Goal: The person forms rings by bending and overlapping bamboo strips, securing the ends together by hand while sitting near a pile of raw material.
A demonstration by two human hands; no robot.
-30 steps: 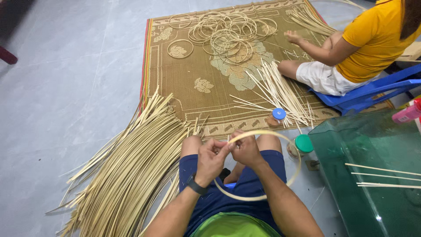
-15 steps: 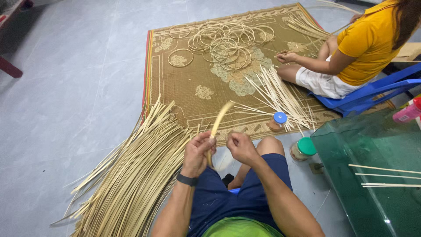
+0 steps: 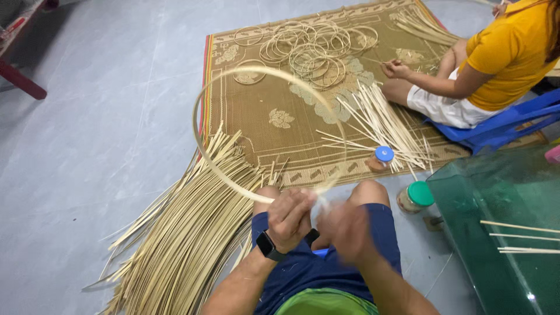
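A pale bamboo strip is bent into a large hoop [image 3: 201, 146] that stands up in front of my knees. My left hand [image 3: 290, 217], with a black watch on the wrist, grips the hoop where its ends meet at the bottom. My right hand [image 3: 345, 228] is blurred right beside it, fingers closed at the same joint. A big pile of loose bamboo strips [image 3: 181, 233] lies on the grey floor to my left.
A brown woven mat [image 3: 274, 99] holds several finished hoops [image 3: 309, 46] and loose strips [image 3: 379, 122]. A person in a yellow shirt [image 3: 507, 52] sits on a blue stool at right. Two small jars [image 3: 415, 196] and a green glass table [image 3: 501, 227] stand near my right knee.
The strip, earlier a small loop low over my lap, has swung up and forward into a wide upright hoop. Both hands stayed together at its joint.
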